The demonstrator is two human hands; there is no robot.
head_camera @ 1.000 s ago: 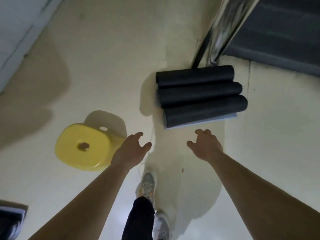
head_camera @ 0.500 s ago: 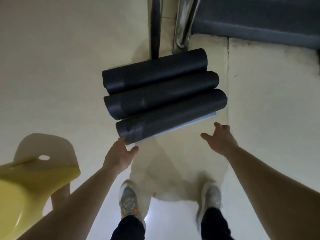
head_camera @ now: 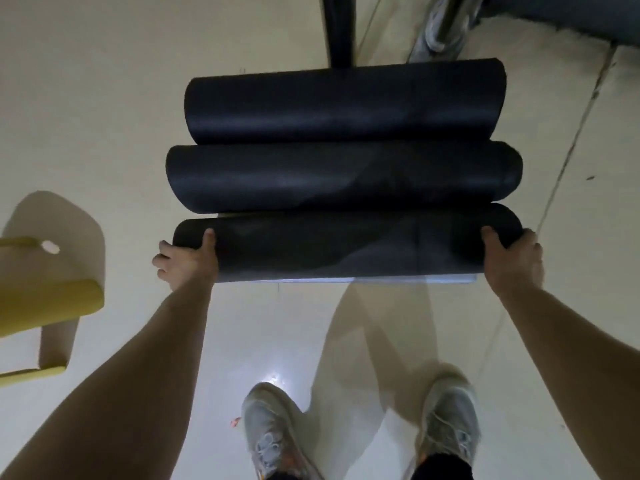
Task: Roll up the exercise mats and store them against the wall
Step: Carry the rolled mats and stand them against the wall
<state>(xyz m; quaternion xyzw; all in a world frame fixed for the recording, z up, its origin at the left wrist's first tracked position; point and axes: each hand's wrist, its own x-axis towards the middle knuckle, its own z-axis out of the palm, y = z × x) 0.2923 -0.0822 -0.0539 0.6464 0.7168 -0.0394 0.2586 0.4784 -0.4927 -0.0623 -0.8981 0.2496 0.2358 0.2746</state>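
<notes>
Mats, three of them, rolled into dark tubes, lie side by side on the pale floor (head_camera: 104, 116) in front of me, each touching the next. The nearest roll (head_camera: 346, 247) is the one I have hold of, with a thin light edge of its underside showing along the bottom. My left hand (head_camera: 188, 263) is clamped over its left end, thumb on top and fingers curled around the end. My right hand (head_camera: 512, 259) grips the right end the same way, thumb pressed on top. The middle roll (head_camera: 343, 178) sits just beyond, and the far roll (head_camera: 346, 100) lies against a dark post (head_camera: 339, 26) and a shiny metal rail (head_camera: 440, 26). A yellow stool (head_camera: 41, 303) stands off to my left, well apart from the mats. My grey shoes (head_camera: 273, 434) are planted on the glossy floor below.
</notes>
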